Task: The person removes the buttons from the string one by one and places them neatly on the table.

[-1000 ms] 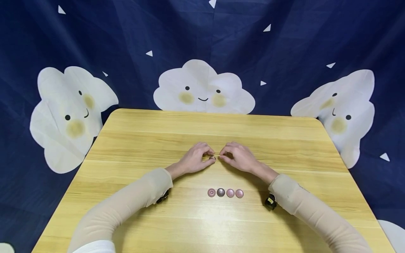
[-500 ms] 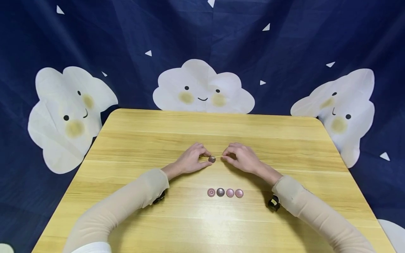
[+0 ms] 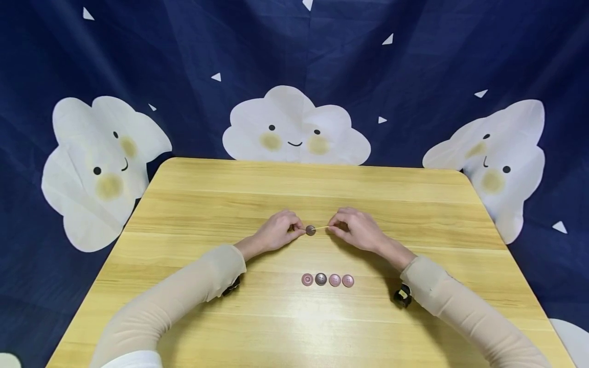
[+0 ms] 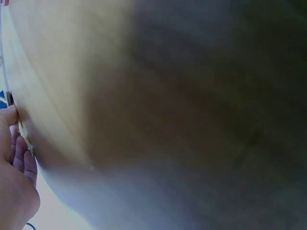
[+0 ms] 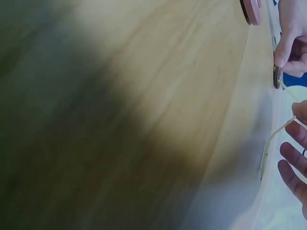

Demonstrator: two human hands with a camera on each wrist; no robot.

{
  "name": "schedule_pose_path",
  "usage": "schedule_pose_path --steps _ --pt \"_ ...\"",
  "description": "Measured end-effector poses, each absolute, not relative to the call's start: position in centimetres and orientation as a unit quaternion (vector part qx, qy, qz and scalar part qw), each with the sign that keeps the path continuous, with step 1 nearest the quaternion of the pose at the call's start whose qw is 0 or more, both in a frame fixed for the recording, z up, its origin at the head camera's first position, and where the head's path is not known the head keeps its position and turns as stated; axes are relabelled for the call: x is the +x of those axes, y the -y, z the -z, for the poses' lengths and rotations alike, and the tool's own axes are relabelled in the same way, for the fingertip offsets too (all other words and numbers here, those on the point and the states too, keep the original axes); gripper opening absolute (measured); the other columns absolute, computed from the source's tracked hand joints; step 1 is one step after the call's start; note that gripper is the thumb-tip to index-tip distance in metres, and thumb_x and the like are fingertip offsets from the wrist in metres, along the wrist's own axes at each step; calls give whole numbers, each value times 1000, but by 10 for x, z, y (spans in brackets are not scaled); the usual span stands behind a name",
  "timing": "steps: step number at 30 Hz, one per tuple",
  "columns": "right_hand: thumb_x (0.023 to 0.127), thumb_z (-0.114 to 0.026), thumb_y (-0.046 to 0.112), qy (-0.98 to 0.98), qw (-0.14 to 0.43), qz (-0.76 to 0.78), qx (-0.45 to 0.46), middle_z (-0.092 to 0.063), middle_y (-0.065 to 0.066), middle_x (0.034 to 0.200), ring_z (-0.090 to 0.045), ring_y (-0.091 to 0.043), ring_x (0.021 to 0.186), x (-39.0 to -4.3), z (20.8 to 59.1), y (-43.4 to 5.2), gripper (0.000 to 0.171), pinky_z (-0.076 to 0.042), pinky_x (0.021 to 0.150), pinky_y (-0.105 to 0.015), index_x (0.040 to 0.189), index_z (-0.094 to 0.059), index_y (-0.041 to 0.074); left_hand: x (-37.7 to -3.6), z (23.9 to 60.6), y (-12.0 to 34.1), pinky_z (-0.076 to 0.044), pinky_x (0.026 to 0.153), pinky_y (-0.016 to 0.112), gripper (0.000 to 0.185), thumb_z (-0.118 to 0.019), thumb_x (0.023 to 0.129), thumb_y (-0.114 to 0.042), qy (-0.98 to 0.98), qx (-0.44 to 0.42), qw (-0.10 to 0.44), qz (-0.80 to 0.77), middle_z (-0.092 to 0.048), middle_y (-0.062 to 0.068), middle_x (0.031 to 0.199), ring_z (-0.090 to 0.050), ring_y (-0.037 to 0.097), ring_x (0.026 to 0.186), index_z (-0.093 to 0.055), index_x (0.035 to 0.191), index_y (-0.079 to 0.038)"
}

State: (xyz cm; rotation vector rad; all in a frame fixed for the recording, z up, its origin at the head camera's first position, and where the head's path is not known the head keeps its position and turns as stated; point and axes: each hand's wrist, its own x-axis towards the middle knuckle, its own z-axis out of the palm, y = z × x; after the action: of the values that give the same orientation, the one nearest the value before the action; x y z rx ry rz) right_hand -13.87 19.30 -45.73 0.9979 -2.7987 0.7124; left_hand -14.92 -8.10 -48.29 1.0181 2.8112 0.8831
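My left hand (image 3: 278, 231) pinches the edge of a dark brown button (image 3: 310, 231) between thumb and fingertip. A thin yellow cord (image 3: 321, 227) runs from the button's middle to my right hand (image 3: 358, 230), which pinches it between thumb and index finger. In the right wrist view the cord's loose tail (image 5: 266, 149) hangs below the right fingers (image 5: 291, 170); those other fingers are spread. The left wrist view shows the button (image 4: 9, 98) edge-on at the thumb tip, with more cord (image 4: 24, 135) beside the curled fingers. How the cord passes through the button's holes is too small to tell.
Nearer the person, a row of buttons lies on the wooden table (image 3: 294, 327): a pink one (image 3: 307, 279), a dark one (image 3: 320, 279) and two pink ones (image 3: 341, 280). A blue curtain with white clouds (image 3: 296, 128) hangs behind the table's far edge.
My right hand has drawn away to the right, and the cord between the hands shows longer. The left fingers have closed up at the button's left edge, leaving its face more visible.
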Motion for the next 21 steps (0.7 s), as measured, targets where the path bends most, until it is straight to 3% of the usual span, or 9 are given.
schedule_pose_path --steps 9,21 --pt "92 -82 32 918 38 -195 343 -74 2 102 -64 -14 85 -140 452 -180 25 -54 72 -30 111 -79 17 -147 483 78 -53 83 28 9 -74 100 -22 -903 322 19 -285 -70 -1 93 -59 13 90 -75 99 -13" --pt "90 -83 35 908 15 -185 375 -74 -2 111 -68 -20 100 -149 458 -158 37 -61 85 -37 119 -77 14 -148 482 74 -52 84 29 12 -68 103 -24 -898 328 15 -294 -69 0 97 -58 13 92 -72 103 -13"
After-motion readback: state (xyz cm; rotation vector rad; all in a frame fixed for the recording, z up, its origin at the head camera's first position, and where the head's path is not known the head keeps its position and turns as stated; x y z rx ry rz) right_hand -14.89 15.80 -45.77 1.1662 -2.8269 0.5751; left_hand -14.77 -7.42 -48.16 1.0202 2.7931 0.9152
